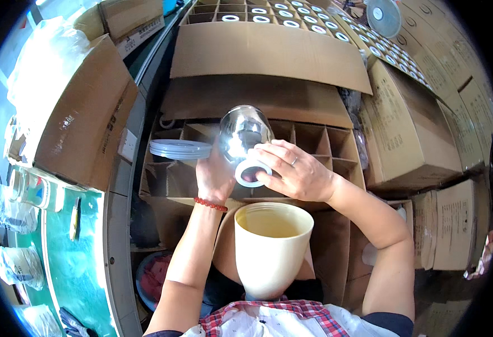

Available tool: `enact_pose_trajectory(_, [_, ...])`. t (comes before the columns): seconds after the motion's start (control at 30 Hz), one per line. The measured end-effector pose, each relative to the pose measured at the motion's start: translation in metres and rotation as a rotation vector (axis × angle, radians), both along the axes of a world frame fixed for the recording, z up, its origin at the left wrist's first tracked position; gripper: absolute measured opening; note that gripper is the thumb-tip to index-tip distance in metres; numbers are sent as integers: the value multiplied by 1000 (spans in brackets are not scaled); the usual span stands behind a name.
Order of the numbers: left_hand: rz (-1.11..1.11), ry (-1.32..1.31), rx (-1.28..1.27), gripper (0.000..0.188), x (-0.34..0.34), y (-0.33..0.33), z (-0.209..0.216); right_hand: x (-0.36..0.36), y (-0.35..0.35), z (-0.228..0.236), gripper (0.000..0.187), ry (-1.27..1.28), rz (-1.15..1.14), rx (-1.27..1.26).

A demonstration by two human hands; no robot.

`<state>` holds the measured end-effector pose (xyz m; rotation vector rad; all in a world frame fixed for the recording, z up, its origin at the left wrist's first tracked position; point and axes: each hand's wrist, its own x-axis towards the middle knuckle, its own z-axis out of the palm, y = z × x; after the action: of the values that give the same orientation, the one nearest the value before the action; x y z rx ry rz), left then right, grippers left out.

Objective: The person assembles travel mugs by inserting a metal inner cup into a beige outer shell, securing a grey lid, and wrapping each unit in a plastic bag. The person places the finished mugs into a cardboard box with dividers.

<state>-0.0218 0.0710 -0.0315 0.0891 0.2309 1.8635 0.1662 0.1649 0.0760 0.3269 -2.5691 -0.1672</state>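
Observation:
A shiny silver glass flask liner (245, 126) is tilted in front of me, its mouth toward me. My left hand (211, 171), with a red bead bracelet at the wrist, is closed around its left side; most of those fingers are hidden. A white ring (252, 173) sits at the liner's mouth. My right hand (299, 171) grips this ring, its thumb at the opening and its other fingers over the top. Translucent round rings or lids (180, 149) are stacked beside my left hand; whether it holds them is unclear. Below, a cream tapered container (271, 247) stands upright between my legs.
A divided cardboard box (308, 137) lies under my hands. Beyond it, another partitioned carton (269, 53) contains several white-rimmed pieces. Closed cartons (409, 123) are stacked at right. At left, a green-topped bench (78, 269) carries a yellow cutter (75, 219) and a large box (86, 118).

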Motion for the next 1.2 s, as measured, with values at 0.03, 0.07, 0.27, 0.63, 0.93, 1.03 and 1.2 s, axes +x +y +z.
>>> enact_pose_trajectory(0.03, [-9, 22, 2, 47, 7, -1, 6, 10, -5, 6, 27, -18, 31, -62])
enact_pose_trajectory(0.07, [-16, 44, 11, 47, 14, -1, 11, 20, -7, 10, 28, -34, 63, -118])
enact_pose_trajectory(0.27, [-89, 154, -17, 47, 46, -10, 35, 40, 26, -14, 67, 231, -392, -1368])
enact_pose_trajectory(0.63, [-195, 285, -23, 77, 46, -25, 26, 37, 50, -33, 62, -327, -210, -1907])
enact_pose_trajectory(0.93, [-167, 506, -96, 65, 48, -70, 6, 62, 30, -24, 87, -644, -127, -1755])
enact_pose_trajectory(1.03, [-186, 420, -79, 77, 51, -85, 4, 61, 18, -11, 83, -783, -124, -1727])
enact_pose_trajectory(1.2, [-175, 365, -59, 83, 55, -97, 15, 46, 2, 7, 74, -980, -55, -1398])
